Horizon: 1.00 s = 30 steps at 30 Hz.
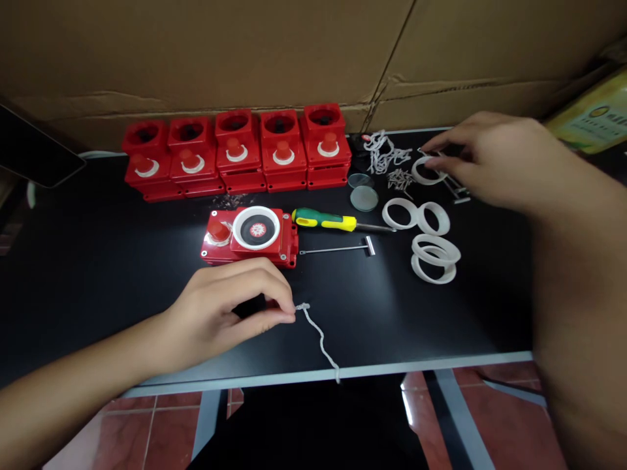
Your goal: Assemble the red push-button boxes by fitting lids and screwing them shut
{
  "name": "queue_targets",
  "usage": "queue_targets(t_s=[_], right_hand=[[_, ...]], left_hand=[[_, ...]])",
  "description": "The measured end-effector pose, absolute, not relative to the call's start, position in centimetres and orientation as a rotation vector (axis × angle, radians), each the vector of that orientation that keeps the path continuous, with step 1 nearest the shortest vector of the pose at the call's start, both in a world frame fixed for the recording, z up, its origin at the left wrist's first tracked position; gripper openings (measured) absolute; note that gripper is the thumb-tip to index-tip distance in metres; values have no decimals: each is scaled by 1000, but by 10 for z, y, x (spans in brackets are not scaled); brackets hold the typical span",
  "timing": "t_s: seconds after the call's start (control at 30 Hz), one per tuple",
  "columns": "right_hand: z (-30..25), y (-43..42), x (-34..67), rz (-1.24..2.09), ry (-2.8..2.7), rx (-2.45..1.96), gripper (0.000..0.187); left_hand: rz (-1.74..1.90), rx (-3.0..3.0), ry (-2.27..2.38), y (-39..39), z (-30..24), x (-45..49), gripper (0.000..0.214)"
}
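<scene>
My left hand point(235, 313) pinches the knotted end of a white cord point(321, 336) between thumb and forefinger. The cord trails over the table's front edge. Just behind that hand lies a red box point(220, 243) with a red knob and a white ring around a black disc. At the back right, my right hand point(482, 160) has thumb and fingertips closed around the thin end of a metal T-shaped rod point(459, 194), partly hidden by the hand. A white ring point(427, 171) lies under its fingertips. Another metal T-shaped rod point(337, 249) lies right of the red box.
Several red housings point(240, 153) stand in a row before the cardboard point(206, 52). A green-yellow screwdriver point(326, 220), glass discs point(364, 198), screws point(400, 181), a cord bundle point(385, 153) and white rings point(435, 258) lie on the black table point(122, 267). A dark screen point(36, 147) stands left.
</scene>
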State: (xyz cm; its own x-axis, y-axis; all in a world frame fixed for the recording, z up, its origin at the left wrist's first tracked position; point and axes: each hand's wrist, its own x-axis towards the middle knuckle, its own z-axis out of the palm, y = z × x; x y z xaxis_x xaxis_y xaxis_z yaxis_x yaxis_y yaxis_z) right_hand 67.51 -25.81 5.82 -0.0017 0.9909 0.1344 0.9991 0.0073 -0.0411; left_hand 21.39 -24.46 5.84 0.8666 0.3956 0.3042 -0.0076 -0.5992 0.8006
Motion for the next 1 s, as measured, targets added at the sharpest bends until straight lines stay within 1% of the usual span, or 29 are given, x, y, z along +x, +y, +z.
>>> queue_targets(t_s=[0.17, 0.6, 0.8, 1.0], right_hand=[[53, -253, 654, -76, -2172, -2012, 37], [41, -249, 647, -78, -2128, -2076, 23], [58, -252, 642, -58, -2059, -2072, 23], [81, -267, 615, -60, -1881, -1986, 9]], left_hand=[[614, 2137, 253, -244, 52, 213, 9], [616, 2136, 260, -244, 53, 212, 10], [613, 2158, 270, -244, 59, 213, 14], [646, 2178, 298, -245, 63, 216, 17]])
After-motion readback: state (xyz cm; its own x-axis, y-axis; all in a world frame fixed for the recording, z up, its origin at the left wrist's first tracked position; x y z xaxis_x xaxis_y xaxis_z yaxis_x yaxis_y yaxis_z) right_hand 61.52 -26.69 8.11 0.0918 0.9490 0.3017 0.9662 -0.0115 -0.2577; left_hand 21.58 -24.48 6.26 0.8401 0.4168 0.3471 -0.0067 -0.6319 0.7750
